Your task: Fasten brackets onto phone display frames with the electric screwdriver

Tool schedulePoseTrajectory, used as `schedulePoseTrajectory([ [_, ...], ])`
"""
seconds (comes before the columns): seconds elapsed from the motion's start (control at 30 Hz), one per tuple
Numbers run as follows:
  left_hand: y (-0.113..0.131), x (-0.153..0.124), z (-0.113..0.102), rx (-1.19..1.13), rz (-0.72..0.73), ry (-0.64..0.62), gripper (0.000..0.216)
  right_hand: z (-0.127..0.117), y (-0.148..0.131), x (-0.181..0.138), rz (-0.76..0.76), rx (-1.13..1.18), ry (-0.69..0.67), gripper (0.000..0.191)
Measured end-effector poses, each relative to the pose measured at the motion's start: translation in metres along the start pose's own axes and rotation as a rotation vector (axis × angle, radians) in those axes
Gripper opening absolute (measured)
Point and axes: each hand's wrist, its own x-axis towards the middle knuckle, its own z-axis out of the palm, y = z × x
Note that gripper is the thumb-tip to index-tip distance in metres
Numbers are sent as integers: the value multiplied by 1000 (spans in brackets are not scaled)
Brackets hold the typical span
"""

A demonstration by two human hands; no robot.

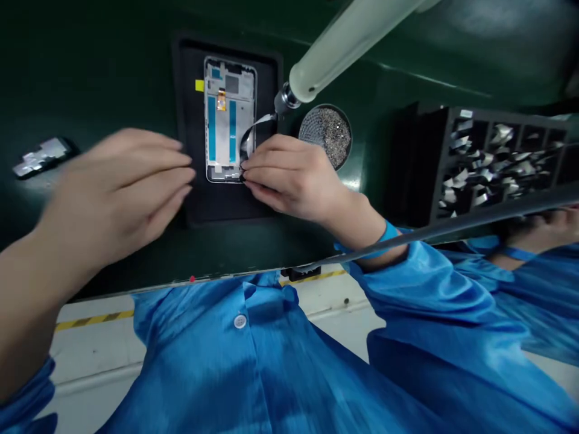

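A phone frame (245, 114) with blue adhesive strips lies upright in the view, back side up, in a black tray (217, 208). At its lower right edge, my right hand (294, 175) pinches the lower end of a thin dark-and-silver ribbon, like a flex cable (246, 144). The ribbon curves up past the frame's right side to the tip of an electric screwdriver (289, 96). My left hand (122, 187), partly blurred, hovers left of the phone over the tray's left edge. Its fingers are loosely stretched, with nothing visible in them.
A round dish of small screws (328, 132) stands right of the tray. Farther right sits a black compartment box (446, 163) with silvery ribbon pieces. A small silver-and-black part (43, 158) lies at the left. A grey cord (452, 226) crosses my right forearm. A co-worker's hand (543, 232) shows at the right.
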Motion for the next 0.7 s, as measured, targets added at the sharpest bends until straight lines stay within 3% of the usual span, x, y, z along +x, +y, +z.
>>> schedulePoseTrajectory([
  [0.07, -5, 26, 18, -37, 65, -169, 19, -7, -2, 3, 16, -19, -66, 24],
  [0.1, -6, 37, 26, -122, 3, -202, 17, -10, -4, 5, 36, -22, -96, 26],
  [0.17, -6, 50, 37, -351, -247, -172, 7, -16, -7, 9, 107, 4, -138, 28],
  [0.23, -3, 54, 41, -477, -420, -146, 13, -19, -8, 11, 187, 71, -182, 32],
  [0.33, 4, 53, 39, -473, -481, -197, 29, -18, -10, 7, 176, 66, -174, 40],
  [0.43, 14, 54, 38, -518, -615, -193, 24, -10, -17, -3, 66, -79, -62, 28],
  [0.5, 19, 58, 38, -576, -704, -178, 20, -3, -24, -10, 135, -73, -61, 23],
  [0.6, 24, 63, 38, -559, -688, -193, 19, 6, -36, -16, 303, 5, -81, 30],
  [0.7, 27, 64, 38, -438, -627, -199, 18, 11, -45, -17, 350, 33, -46, 37],
])
